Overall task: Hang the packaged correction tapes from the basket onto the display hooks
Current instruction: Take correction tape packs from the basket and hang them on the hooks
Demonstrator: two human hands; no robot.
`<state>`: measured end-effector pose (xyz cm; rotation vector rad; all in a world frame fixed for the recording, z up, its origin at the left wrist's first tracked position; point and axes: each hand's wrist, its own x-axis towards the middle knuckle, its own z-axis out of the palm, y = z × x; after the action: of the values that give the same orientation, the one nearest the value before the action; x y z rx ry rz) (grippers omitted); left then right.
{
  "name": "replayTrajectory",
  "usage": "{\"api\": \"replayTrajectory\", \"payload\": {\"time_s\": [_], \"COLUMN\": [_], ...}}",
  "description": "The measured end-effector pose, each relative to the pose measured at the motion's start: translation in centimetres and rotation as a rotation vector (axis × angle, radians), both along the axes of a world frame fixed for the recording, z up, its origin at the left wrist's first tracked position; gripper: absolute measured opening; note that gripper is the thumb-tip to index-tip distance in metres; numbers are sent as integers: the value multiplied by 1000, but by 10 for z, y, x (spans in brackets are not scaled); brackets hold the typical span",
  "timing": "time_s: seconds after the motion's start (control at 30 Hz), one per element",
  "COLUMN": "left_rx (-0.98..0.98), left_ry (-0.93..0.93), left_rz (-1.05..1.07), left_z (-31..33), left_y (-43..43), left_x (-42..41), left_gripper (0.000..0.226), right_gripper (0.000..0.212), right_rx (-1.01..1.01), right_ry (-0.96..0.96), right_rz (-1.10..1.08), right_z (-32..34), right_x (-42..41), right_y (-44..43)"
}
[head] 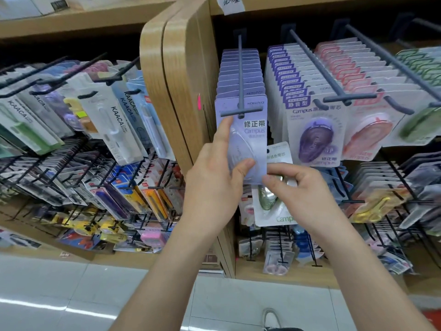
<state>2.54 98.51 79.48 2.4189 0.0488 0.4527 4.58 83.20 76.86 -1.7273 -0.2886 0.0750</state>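
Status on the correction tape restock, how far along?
Done: the lilac hook already carries a full row of packs. In hand: the left hand steadies the front lilac pack on that hook, forefinger up near the crossbar; the right hand grips the pack's lower corner and holds a green pack and other cards. Left: those held packs. The basket is out of view, so the remaining stock is unknown.

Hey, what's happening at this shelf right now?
A person is stocking a stationery display. The left hand holds the front lavender correction tape pack at the tip of the leftmost hook, index finger up by the crossbar. The right hand pinches its lower corner while holding a green-and-white pack below. Neighbouring hooks are already full.
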Motion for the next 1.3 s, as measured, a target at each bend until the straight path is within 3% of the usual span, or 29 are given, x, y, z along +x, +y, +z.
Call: {"api": "replayTrajectory", "payload": {"time_s": [0.13, 0.23, 0.37, 0.5, 0.57, 0.63, 0.7, 0.77, 0.9, 0.97, 1.07, 1.2, 1.3], "left_rx": [138, 256, 364, 453, 268, -137, -539, -795, -781, -750, -819, -876, -889], "left_ry": [-23, -8, -5, -136, -193, -114, 16, 88, 44, 23, 43, 59, 89], "left_rz": [63, 93, 98, 151, 124, 13, -144, -260, -308, -311, -350, -436, -534], "left_z": [1, -1, -6, -9, -12, -13, -6, 1, 4, 1, -1, 3, 5], "left_y": [-4, -5, -2, 6, 9, 7, 1, -4, -17, -26, -45, -80, -110], "left_x": [8, 14, 11, -5, -16, -23, -27, -29, -24, -18, -12, -5, 3], "left_gripper": [72, 73, 79, 73, 46, 20, 23, 31, 3, 16, 15, 13, 10], "right_gripper": [39, 49, 69, 82, 79, 64, 48, 43, 38, 30, 39, 37, 47], "right_rx": [-165, -214, 9, 177, 215, 228, 215, 208, 173, 111, 36, 83, 264], "right_ry": [1, 20, 108, 169, 190, 172, 145, 137, 128, 109, 238, 302, 304], "right_rz": [-65, 3, 143, 189, 168, 152, 128, 95, 54, 44, 38, -102, -308], "right_z": [-3, -2, 0, 6, 3, 1, -4, -7, -13, -14, -12, -18, -29], "right_x": [-6, -11, -17, -23, -25, -27, -29, -32, -39, -44, -54, -62, -64], "right_y": [-18, -39, -51, -52, -52, -49, -48, -46, -46, -50, -64, -90, -112]}}
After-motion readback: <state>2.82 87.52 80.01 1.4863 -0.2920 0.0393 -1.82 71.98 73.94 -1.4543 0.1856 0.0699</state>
